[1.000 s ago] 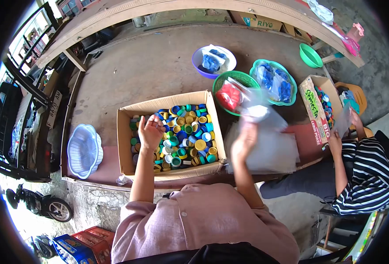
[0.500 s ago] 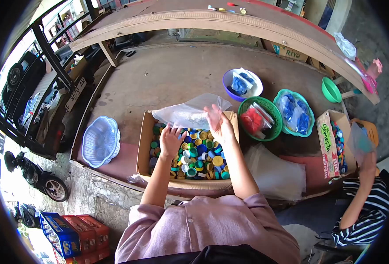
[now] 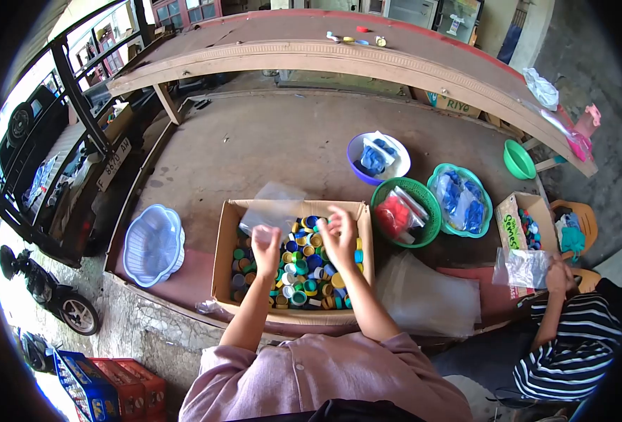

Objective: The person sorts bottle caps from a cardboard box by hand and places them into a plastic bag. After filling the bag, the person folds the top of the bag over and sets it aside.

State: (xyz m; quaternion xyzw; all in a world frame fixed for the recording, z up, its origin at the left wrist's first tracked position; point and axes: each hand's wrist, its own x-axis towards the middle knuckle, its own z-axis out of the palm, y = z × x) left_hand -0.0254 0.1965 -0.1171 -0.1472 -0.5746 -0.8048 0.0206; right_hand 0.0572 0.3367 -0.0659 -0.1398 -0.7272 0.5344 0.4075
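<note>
The right hand (image 3: 339, 239), a second ago at the plastic sheets (image 3: 430, 295) right of the cap box (image 3: 297, 317), is now over the box, its grip loosely curled; the clear bag (image 3: 277, 204), previously stretched along the box's far rim, now sits at its far left, by the left hand (image 3: 265, 250); right of the box, the co-worker's hand (image 3: 559, 276) brings a packet (image 3: 526, 267) nearer to it

Bare tabletop (image 3: 255, 144) is stretching beyond the carton (image 3: 304, 316), leaving wide passage up to the raised bench (image 3: 290, 52). The green basket (image 3: 430, 219) is crowding its far right corner; a clear bag (image 3: 276, 202) is overlapping its far wall, while the left hand (image 3: 266, 252) and right hand (image 3: 338, 238) are obstructing access from above.
</note>
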